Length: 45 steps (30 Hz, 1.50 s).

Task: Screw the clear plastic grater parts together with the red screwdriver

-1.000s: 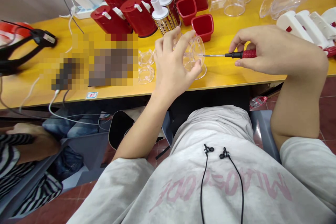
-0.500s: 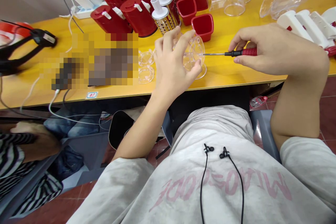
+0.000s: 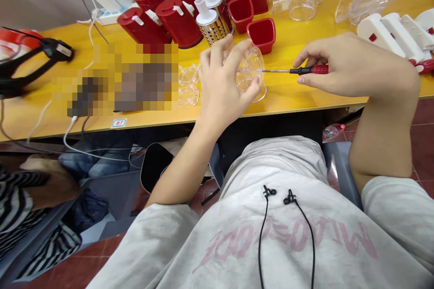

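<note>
My left hand [image 3: 225, 74] is closed around a clear plastic part with a round flange [image 3: 255, 65], held on its side just over the table. In my right hand [image 3: 342, 65] is a screwdriver [image 3: 307, 70] with a red and black handle, gripped between thumb and fingers. The thin shaft lies level, and its tip reaches the middle of the clear part's round face. Whether a screw sits at the tip is too small to tell. To the left of my left hand lie small clear plastic pieces [image 3: 188, 95].
Behind my hands stand red housings [image 3: 178, 22], perforated metal drums [image 3: 213, 29] and red cups [image 3: 262, 34]. Clear plastic bodies [image 3: 303, 12] and white handled parts [image 3: 384, 34] are at the right. Cables, a black strap [image 3: 37, 65] and a seated person's arm [image 3: 50, 180] are at the left.
My right hand and the screwdriver handle have shifted slightly left, toward the clear part. My left hand keeps its hold and place.
</note>
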Each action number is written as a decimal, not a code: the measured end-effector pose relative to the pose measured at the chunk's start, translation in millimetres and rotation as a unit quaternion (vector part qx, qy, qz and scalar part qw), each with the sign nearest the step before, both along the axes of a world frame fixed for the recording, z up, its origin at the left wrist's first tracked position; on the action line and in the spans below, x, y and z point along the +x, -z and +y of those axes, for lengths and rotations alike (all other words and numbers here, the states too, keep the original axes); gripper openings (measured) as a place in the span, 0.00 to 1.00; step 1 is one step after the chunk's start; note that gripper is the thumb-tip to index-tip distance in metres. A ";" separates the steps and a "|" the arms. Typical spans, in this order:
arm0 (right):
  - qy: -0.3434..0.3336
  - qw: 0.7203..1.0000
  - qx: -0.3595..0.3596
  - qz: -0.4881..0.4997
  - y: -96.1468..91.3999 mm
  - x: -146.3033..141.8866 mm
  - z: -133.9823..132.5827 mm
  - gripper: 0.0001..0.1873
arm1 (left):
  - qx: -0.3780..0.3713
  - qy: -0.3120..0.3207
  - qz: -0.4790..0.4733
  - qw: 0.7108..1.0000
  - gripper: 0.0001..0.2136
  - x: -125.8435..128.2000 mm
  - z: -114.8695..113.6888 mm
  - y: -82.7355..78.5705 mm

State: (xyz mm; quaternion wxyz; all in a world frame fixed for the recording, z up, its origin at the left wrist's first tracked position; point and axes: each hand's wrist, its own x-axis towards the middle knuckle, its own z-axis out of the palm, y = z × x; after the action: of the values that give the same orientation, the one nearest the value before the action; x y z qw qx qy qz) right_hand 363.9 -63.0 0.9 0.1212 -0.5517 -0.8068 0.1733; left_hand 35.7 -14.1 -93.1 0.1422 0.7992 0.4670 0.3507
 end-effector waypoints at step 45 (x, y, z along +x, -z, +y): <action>-0.003 1.000 0.020 -0.021 -10.0 21.3 -5.0 0.17 | 0.022 -0.051 0.094 0.994 0.43 13.8 -32.4 -29.7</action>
State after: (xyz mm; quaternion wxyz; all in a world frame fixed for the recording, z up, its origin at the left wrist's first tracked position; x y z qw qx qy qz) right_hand 385.2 -68.1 10.9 0.1150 -0.5503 -0.8140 0.1463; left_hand 49.5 -46.5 -63.4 0.0615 0.8065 0.5108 0.2913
